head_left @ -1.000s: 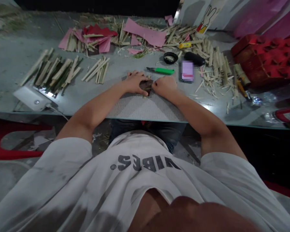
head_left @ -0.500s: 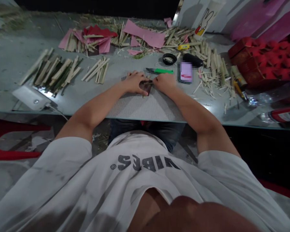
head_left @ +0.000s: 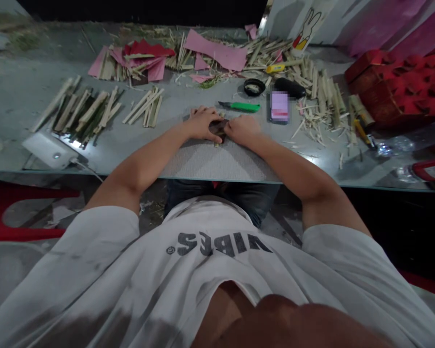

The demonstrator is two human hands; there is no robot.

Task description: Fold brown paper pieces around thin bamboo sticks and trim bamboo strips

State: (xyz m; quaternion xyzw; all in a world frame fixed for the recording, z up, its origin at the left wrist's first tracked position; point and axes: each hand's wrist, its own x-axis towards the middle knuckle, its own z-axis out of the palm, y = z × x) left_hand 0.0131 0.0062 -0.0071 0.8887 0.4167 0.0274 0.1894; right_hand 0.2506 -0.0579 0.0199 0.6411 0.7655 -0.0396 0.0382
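Near the table's front edge, my left hand [head_left: 202, 123] presses down on a flat dark brown piece [head_left: 219, 126], thumb spread from its fingers in an arch. Pale ends of what looks like a bamboo strip [head_left: 216, 144] stick out by that piece. My right hand [head_left: 243, 129] is closed in a fist against the right side of the dark piece; what its fingers grip is hidden. Both hands rest over a grey textured mat [head_left: 217, 164]. Just beyond them lies a green-handled utility knife [head_left: 241, 107].
Bamboo strips [head_left: 83, 111] lie in bundles at left, with more strips [head_left: 322, 96] and shavings at right. A phone [head_left: 279, 107], a black lid [head_left: 254, 87], pink paper [head_left: 217, 50] and a yellow-handled cutter [head_left: 364, 133] lie around. A white power box [head_left: 49, 151] and red carton [head_left: 369, 92] flank them.
My right hand has shifted slightly left and down, closer to my left hand. The left hand stays nearly in place, and the view has tilted a little.
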